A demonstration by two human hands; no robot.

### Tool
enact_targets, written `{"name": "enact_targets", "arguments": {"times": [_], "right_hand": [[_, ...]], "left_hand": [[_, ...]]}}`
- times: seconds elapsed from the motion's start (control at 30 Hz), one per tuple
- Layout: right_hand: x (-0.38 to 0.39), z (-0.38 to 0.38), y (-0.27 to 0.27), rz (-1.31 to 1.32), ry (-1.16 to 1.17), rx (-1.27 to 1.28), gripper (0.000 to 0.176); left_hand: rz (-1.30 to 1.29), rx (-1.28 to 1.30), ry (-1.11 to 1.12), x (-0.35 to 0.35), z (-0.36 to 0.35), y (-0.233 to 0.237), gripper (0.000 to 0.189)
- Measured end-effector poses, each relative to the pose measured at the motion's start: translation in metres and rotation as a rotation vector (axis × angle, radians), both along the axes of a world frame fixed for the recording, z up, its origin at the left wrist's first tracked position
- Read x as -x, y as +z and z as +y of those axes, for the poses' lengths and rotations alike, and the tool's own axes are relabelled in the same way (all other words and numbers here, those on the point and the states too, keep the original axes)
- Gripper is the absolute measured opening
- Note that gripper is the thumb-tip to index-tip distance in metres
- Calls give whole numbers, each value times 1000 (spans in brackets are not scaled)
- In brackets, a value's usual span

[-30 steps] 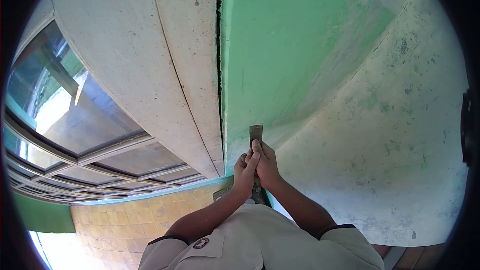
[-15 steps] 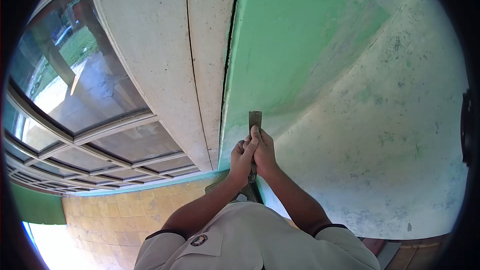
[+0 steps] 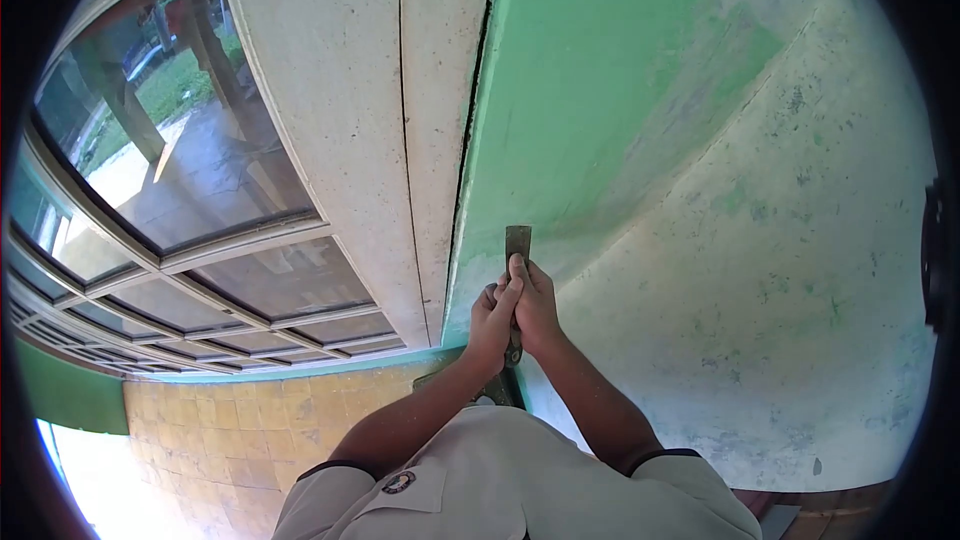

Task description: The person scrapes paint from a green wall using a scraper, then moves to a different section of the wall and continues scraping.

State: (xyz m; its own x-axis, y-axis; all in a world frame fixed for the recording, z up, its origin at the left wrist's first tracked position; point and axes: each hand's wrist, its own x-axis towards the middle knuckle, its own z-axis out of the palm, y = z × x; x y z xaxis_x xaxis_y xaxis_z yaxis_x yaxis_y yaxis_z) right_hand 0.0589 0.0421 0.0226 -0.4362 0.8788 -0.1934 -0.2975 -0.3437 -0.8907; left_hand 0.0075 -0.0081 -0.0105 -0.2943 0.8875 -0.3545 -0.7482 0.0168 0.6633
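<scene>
Both my hands are wrapped round one scraper (image 3: 517, 239), its flat blade pointing up and away from me toward the green wall (image 3: 590, 70). My left hand (image 3: 492, 316) closes over the handle from the left side. On the right, my right hand (image 3: 536, 308) grips higher, its thumb laid along the base of the blade. The handle's end shows below the fingers, between my wrists. Green paint on the wall is worn to grey patches near the corner, close to the blade.
To the left is a pale wooden frame (image 3: 370, 140) with glass window panes (image 3: 190, 140). A whitish, stained wall (image 3: 740, 310) curves round on the right. Below lie yellow floor tiles (image 3: 250, 420), and a dark object (image 3: 432, 380) sits behind my left forearm.
The view has shifted slightly, so the window and walls sit a little differently. My hands and the scraper appear slightly further right and lower, with the same grip.
</scene>
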Motion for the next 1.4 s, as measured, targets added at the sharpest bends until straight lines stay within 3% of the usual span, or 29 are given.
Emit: {"name": "enact_targets", "arguments": {"times": [1.03,1.4], "right_hand": [[-4,2,23,-9,-5,-58,33],[-6,3,1,12,18,-24,32]], "left_hand": [[-4,-48,13,-6,5,22,33],[36,0,47,-8,7,0,33]]}}
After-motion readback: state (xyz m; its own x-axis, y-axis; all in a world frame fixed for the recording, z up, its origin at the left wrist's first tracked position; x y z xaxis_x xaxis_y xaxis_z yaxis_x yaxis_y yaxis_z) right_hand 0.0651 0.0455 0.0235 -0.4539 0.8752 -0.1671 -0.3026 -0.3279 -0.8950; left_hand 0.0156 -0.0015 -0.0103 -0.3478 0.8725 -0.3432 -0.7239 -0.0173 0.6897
